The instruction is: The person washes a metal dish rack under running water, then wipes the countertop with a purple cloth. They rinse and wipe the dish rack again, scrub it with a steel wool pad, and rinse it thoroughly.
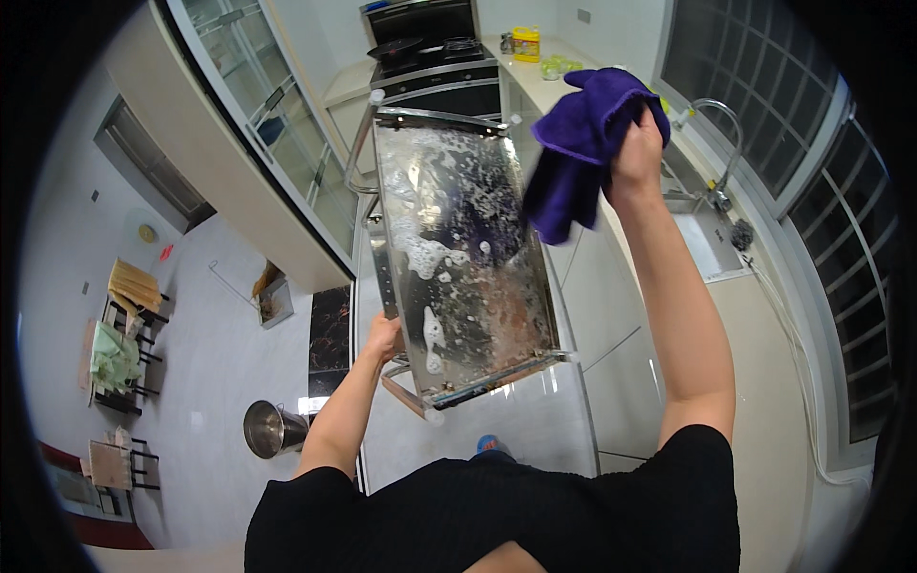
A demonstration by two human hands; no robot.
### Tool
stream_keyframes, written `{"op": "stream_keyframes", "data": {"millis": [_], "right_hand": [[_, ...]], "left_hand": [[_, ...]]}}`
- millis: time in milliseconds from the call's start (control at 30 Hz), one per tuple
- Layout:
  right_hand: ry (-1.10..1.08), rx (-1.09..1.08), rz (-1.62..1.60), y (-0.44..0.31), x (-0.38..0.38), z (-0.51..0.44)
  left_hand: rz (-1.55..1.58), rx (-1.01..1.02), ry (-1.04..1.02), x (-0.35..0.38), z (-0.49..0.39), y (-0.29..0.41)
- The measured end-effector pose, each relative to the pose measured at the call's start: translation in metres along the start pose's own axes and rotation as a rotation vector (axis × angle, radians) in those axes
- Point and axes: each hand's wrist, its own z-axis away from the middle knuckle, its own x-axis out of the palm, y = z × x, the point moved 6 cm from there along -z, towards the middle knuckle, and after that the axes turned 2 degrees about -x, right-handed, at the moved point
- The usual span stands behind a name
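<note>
A metal rack or cart with a flat panel (pixel 458 251) stands tilted before me, its surface dirty and streaked with white suds (pixel 423 254). My left hand (pixel 385 336) grips its left edge near the lower corner. Up at the right, my right hand (pixel 637 154) holds a purple cloth (pixel 587 136), which hangs down beside the panel's right edge. Whether the cloth touches the panel I cannot tell. Bent metal tubes (pixel 356 154) with pale end caps stick out at the panel's corners.
Beyond the panel stands a stove (pixel 437 79) with a black pan (pixel 395 49). Along the right runs a counter (pixel 745 344) with a sink (pixel 706 243), a faucet (pixel 734 143) and a yellow jug (pixel 526 44). A metal bucket (pixel 274 430) and a dustpan (pixel 276 304) are on the left floor.
</note>
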Motion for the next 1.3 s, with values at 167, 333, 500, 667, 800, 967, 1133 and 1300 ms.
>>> {"op": "stream_keyframes", "data": {"millis": [167, 333, 500, 667, 800, 967, 1133, 1300], "right_hand": [[0.104, 0.34, -0.374, 0.057, 0.011, 0.005], [-0.054, 0.555, -0.419, 0.099, -0.048, 0.032], [-0.237, 1.111, -0.417, 0.156, -0.064, 0.128], [-0.121, 1.101, -0.385, 0.16, -0.022, 0.15], [-0.297, 0.961, -0.427, 0.181, -0.027, 0.112], [-0.204, 0.878, -0.33, 0.208, -0.028, 0.05], [-0.068, 0.843, -0.398, 0.259, -0.049, -0.002], [-0.029, 0.917, -0.419, 0.307, -0.043, -0.031]], "left_hand": [[0.029, -0.072, 0.029, -0.028, 0.007, -0.015], [0.059, -0.164, -0.005, -0.056, -0.005, -0.042], [0.048, -0.21, -0.072, -0.043, -0.036, -0.045], [0.07, -0.239, -0.005, -0.005, -0.067, -0.02], [0.069, -0.193, 0.056, 0.021, -0.107, 0.01], [-0.134, -0.008, 0.199, 0.03, -0.154, 0.087], [0.173, 0.164, -0.029, 0.093, -0.134, 0.227], [-0.252, 0.397, -0.406, 0.164, -0.157, 0.319]]}}
